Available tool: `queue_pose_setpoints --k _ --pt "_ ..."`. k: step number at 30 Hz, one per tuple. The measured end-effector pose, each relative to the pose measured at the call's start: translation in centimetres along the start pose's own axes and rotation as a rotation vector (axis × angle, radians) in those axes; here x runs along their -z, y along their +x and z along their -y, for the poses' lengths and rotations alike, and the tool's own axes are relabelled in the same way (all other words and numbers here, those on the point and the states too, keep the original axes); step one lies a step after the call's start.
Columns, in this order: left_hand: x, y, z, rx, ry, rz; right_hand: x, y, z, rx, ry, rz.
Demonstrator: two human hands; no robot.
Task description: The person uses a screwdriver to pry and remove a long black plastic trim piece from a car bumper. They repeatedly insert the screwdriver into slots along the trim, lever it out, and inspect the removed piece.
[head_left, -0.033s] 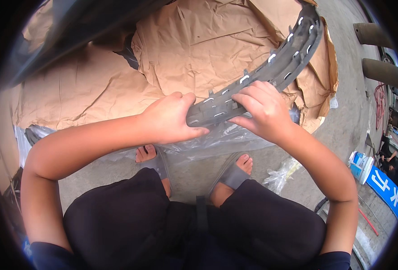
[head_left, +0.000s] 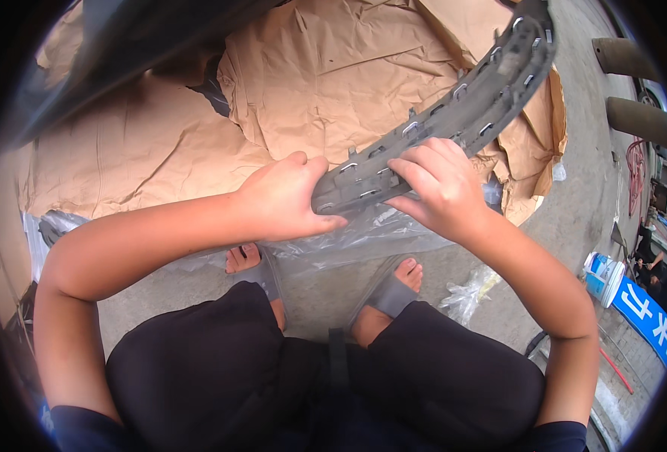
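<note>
A long, curved black plastic trim strip [head_left: 454,124] with rows of small metal clips arcs from my hands up to the far right, past the upper edge of the view. My left hand [head_left: 284,197] grips its near end, thumb below and fingers above. A short way along, my right hand [head_left: 442,184] is closed around the near side of the same strip, its fingertips on the clipped face. The strip is held above crumpled brown paper [head_left: 303,83] and clear plastic film [head_left: 356,237].
A large dark glossy panel [head_left: 130,68] looms at the upper left. On the right are two brown cylinders [head_left: 638,124], a white-and-blue bucket [head_left: 603,277], a blue sign [head_left: 646,316] and a red rod [head_left: 617,371]. Crumpled film [head_left: 469,294] lies on the concrete near my feet.
The far part of the strip has swung to the right and its clipped face has turned slightly. Both hands keep their grip in almost the same place.
</note>
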State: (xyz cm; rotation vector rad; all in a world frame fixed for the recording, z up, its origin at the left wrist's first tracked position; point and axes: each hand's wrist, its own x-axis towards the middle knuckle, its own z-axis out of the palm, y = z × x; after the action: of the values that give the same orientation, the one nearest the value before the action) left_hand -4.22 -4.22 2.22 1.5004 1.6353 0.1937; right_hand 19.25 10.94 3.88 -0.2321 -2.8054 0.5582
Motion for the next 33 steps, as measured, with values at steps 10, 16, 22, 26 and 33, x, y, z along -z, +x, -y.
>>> queue_pose_setpoints --k 10,16,22,26,33 --pt "2.1 5.9 3.7 -0.185 -0.370 0.555 -0.2 -1.5 0.0 0.040 -0.125 -0.034" --pt "1.5 9.6 3.8 -0.011 -1.222 1.319 0.8 -0.6 0.6 0.051 -0.191 -0.049" --pt "1.1 10.8 3.1 -0.089 -1.303 1.268 2.4 -0.5 2.4 -0.016 -0.271 -0.028" --pt "2.7 11.4 4.2 -0.019 -1.260 1.088 1.6 -5.3 2.9 -0.179 -0.126 0.188" --pt "4.3 11.6 4.3 -0.037 -1.030 0.949 -4.7 -17.7 -3.7 -0.910 -0.437 0.484"
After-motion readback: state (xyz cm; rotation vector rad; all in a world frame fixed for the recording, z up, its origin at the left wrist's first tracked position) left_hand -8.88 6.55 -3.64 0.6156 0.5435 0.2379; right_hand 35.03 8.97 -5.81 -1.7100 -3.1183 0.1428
